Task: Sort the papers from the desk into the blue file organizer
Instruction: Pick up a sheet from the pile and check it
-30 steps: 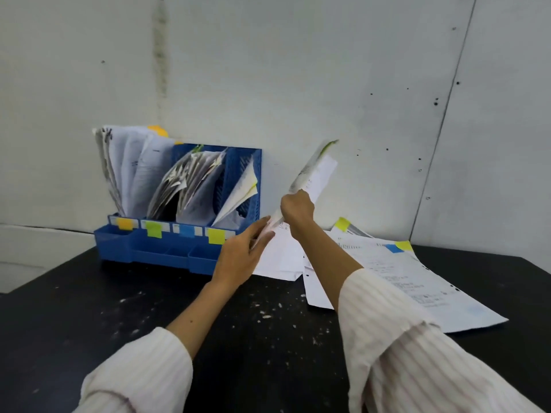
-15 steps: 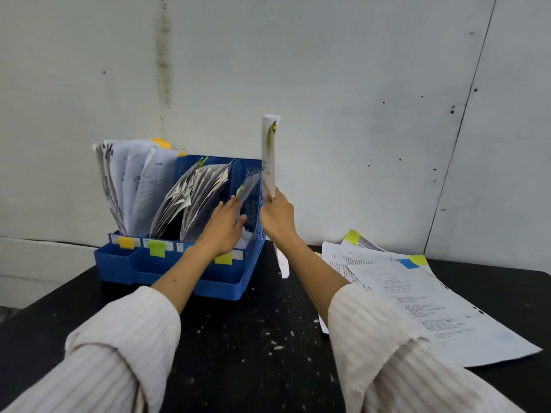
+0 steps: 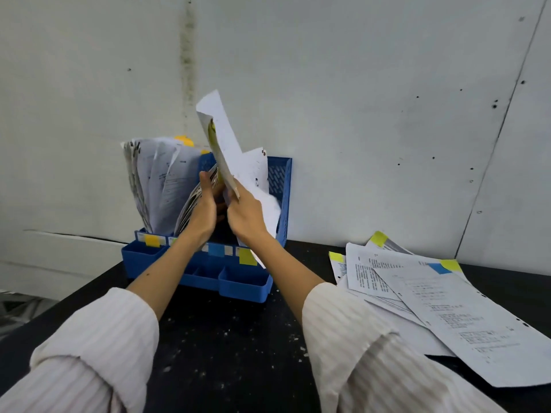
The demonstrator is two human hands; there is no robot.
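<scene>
A: Right hand [image 3: 247,214] pinches the sheet [image 3: 229,150], tilted over the blue file organizer [image 3: 280,186]. Why?

B: Likely aiming for a slot. Left hand [image 3: 205,208], fingers straight, presses the filed papers [image 3: 167,180] aside, apparently to make room. Unsorted pile [image 3: 423,293] on the desk [image 3: 226,347].

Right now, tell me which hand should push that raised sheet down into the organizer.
Right. The right hand already grips the raised sheet above the blue file organizer. The left hand is busy parting the filed papers, so it should probably keep the slot open.
</scene>
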